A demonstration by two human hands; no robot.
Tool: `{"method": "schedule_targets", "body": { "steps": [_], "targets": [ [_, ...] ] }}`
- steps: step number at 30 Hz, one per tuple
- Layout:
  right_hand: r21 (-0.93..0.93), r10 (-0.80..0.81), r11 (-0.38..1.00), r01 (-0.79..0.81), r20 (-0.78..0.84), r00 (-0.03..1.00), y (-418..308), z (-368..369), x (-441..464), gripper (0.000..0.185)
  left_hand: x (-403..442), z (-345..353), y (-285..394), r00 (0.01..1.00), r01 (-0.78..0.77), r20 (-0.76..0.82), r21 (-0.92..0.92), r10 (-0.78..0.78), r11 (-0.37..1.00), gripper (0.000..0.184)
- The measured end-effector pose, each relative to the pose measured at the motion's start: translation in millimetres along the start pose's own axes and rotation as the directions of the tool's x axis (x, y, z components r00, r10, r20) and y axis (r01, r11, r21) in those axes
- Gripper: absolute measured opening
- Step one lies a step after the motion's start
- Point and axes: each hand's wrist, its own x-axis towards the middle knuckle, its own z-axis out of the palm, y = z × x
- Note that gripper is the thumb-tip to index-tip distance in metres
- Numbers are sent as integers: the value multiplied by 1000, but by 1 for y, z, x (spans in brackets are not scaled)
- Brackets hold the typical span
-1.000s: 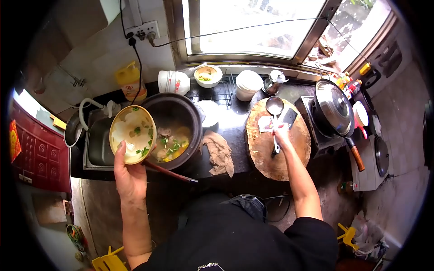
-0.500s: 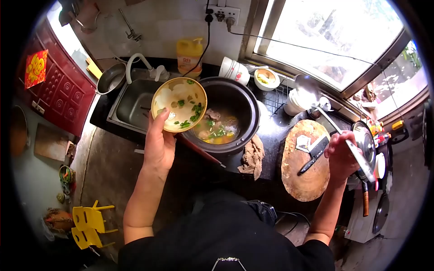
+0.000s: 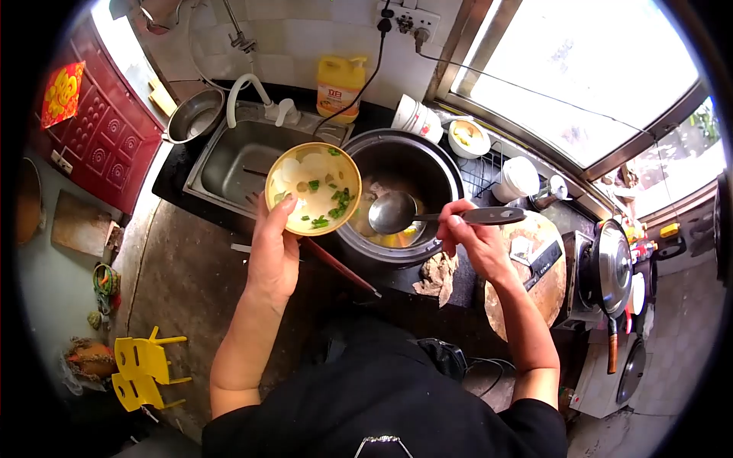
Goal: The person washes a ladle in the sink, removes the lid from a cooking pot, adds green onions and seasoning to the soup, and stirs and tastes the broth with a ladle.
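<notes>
My left hand is closed on the rim of a yellow-edged bowl, thumb over the inside. Chopped green onion and pale slices lie in the bowl. My right hand grips the dark handle of a metal ladle. The ladle's round head hangs over the soup inside a large dark pot. In the pot, cloudy broth shows with meat pieces, partly hidden by the ladle and bowl. Below the pot's right side, a crumpled brown cloth lies at the counter edge.
A sink and a metal pan are at left. Behind stand a yellow detergent jug, white cups and a small food bowl. On the right, a knife rests on a round chopping board, near a lidded pan.
My right hand has swung left from above the chopping board, bringing the ladle's head over the pot. The bowl stays in my left hand. The view has shifted slightly.
</notes>
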Motion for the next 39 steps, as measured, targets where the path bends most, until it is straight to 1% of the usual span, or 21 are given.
{"method": "schedule_targets", "body": {
  "steps": [1,2,4,6,8,14,15,16,18,19,22,25,26,31,32,34,35,36,39],
  "targets": [
    [-45,23,999,-22,9,1000,2,2,5,21,0,-1,1,1000,12,4,0,-12,1000,40],
    [-144,60,988,-58,7,998,1,2,8,19,1,-2,1,1000,18,11,-8,-18,1000,40],
    [-238,68,968,-82,-66,996,-11,5,6,19,1,-4,2,999,31,25,-24,-31,999,40],
    [-185,184,959,-214,-166,969,-17,-2,6,20,2,-5,4,998,47,35,-42,-46,998,41],
    [-206,123,963,-175,-239,963,-9,-6,3,19,3,-7,3,997,61,47,-55,-58,997,42],
    [-216,113,963,-163,-228,967,5,8,-5,17,9,-15,-2,993,104,67,-87,-98,991,45],
    [-262,93,952,-159,-247,965,5,12,-5,17,10,-16,-4,992,112,70,-87,-106,990,46],
    [-240,103,957,-164,-246,964,10,12,-4,17,11,-16,-5,991,120,75,-87,-113,989,46],
    [-10,134,990,-142,-257,957,25,4,-1,19,11,-15,-4,989,128,88,-88,-120,988,48],
    [102,158,986,-133,-299,941,30,0,-1,21,10,-15,-4,988,130,92,-89,-121,988,48],
    [207,130,976,-63,-329,935,42,-20,-10,24,9,-14,-3,989,126,88,-78,-119,989,51],
    [265,166,962,-68,-365,916,33,-29,-22,27,7,-8,0,988,118,103,-47,-113,992,52],
    [288,169,956,-57,-380,910,27,-32,-25,27,7,-7,-1,988,111,107,-6,-110,994,52],
    [201,74,979,22,-458,886,-16,-44,-38,26,14,-12,-7,985,89,123,228,-119,970,52],
    [213,87,977,19,-478,874,-27,-45,-41,26,14,-9,-7,984,98,122,249,-132,964,53],
    [194,34,979,68,-482,875,-47,-50,-46,26,13,1,-7,981,114,118,289,-153,951,53],
    [184,34,981,68,-502,864,-57,-51,-49,26,13,5,-10,983,100,125,230,-132,968,56],
    [167,-1,981,97,-497,868,-69,-49,-50,26,16,3,-15,979,90,157,239,-130,967,57],
    [113,-64,984,139,-501,863,-93,-41,-53,26,12,13,-16,964,160,176,216,-199,963,59]
  ]
}}
